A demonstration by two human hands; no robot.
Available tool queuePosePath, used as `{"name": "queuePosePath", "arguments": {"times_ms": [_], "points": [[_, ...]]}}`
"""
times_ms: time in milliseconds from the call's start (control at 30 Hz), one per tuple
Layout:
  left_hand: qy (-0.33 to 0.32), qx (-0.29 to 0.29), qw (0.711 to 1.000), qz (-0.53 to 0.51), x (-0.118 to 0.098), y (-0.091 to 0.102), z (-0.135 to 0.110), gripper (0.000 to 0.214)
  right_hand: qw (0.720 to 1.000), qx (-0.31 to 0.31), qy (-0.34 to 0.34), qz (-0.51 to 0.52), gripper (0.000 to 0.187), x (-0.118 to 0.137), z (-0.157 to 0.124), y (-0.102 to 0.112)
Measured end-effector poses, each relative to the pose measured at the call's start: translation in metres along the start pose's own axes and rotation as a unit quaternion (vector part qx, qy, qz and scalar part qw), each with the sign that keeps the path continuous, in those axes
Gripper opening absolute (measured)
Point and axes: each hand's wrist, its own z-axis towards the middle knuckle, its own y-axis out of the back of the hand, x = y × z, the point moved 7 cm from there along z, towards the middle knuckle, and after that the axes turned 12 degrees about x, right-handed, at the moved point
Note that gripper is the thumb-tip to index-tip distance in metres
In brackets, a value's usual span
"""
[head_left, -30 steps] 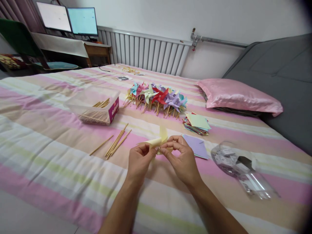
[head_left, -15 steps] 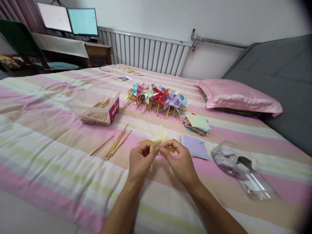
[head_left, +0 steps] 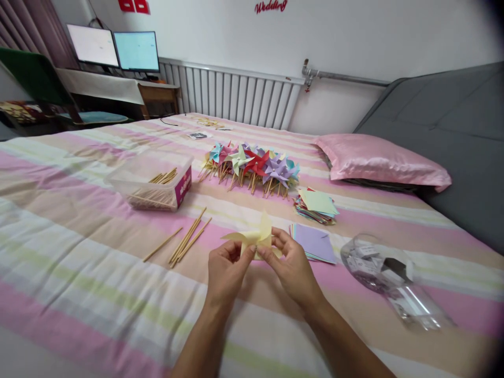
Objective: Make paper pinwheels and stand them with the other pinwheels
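Both hands meet over the striped bedsheet (head_left: 79, 252) and pinch a pale yellow paper pinwheel (head_left: 255, 234) between them. My left hand (head_left: 226, 270) grips its left side with thumb and fingers closed. My right hand (head_left: 291, 265) pinches the centre and right side, fingers curled round the paper. Loose wooden sticks (head_left: 185, 241) lie just left of the hands. A flat purple paper stack (head_left: 315, 242) lies just right of them.
A row of finished coloured pinwheels (head_left: 252, 165) lies farther back, beside a stack of mixed coloured paper (head_left: 317, 205). A clear box of sticks (head_left: 153, 181) stands at left, a clear plastic jar (head_left: 389, 275) lies on its side at right. A pink pillow (head_left: 378, 160) rests behind.
The yellow paper's folded flaps have spread into a pinwheel shape between the hands. The view has tipped up slightly, showing more of the wall.
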Motion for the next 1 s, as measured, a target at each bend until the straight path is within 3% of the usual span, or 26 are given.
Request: {"name": "queuePosePath", "arguments": {"times_ms": [133, 500, 733, 1000], "points": [[-0.021, -0.005, 1.0, 0.011, -0.002, 0.002, 0.001, 0.018, 0.999, 0.038, 0.01, -0.02, 0.025, 0.001, 0.002, -0.002], [-0.007, 0.004, 1.0, 0.001, 0.011, -0.006, -0.003, 0.024, 1.0, 0.009, -0.002, -0.003, 0.03, -0.007, 0.004, 0.004], [0.013, -0.031, 0.999, -0.013, 0.012, -0.003, -0.001, 0.026, 0.999, 0.044, 0.001, 0.023, 0.027, -0.005, 0.004, 0.003], [-0.011, -0.022, 1.0, -0.007, 0.012, 0.001, 0.0, 0.025, 0.999, 0.048, 0.01, 0.008, 0.027, -0.003, 0.004, 0.003]]}}
